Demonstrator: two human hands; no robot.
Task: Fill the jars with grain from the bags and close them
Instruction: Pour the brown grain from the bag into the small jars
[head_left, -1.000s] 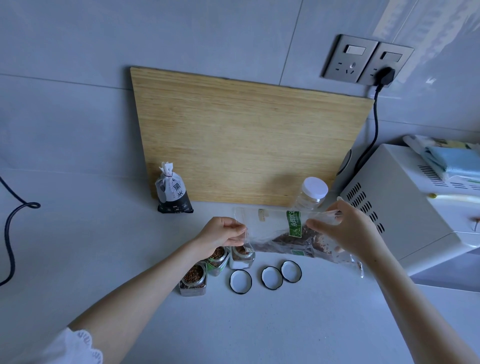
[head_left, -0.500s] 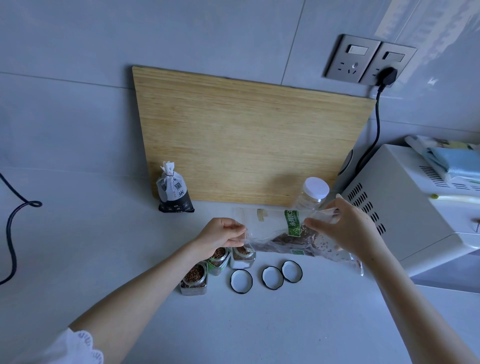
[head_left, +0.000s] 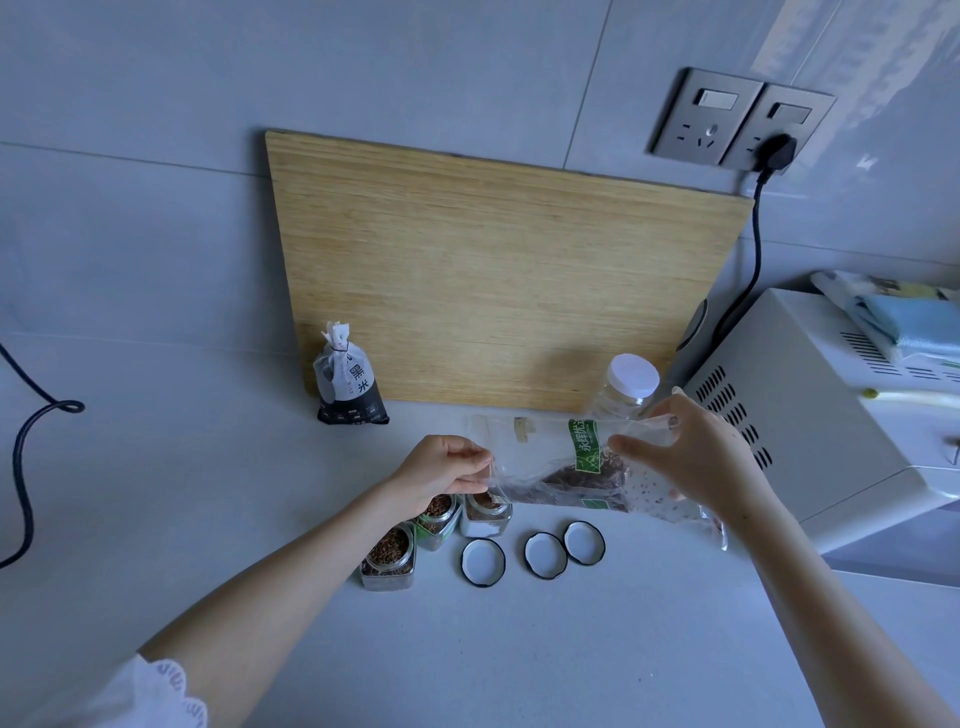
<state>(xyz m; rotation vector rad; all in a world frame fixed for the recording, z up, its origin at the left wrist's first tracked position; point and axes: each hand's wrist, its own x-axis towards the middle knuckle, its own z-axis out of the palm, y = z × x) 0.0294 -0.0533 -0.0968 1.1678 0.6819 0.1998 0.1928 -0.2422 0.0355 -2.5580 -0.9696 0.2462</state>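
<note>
1. Left arm (head_left: 291, 587): bare from the wrist up, a white sleeve (head_left: 140, 699) with a scalloped lace edge showing at the bottom corner.
2. Right arm (head_left: 831, 613): bare, no sleeve in view.

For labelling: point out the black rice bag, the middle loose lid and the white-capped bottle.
black rice bag (head_left: 352, 387), head view, on its printed front.
middle loose lid (head_left: 545, 555), head view, on its white centre.
white-capped bottle (head_left: 634, 375), head view, on its cap.

free: counter (head_left: 571, 649) front | blocked: 3 jars (head_left: 434, 525), 3 lids (head_left: 540, 555)
</note>
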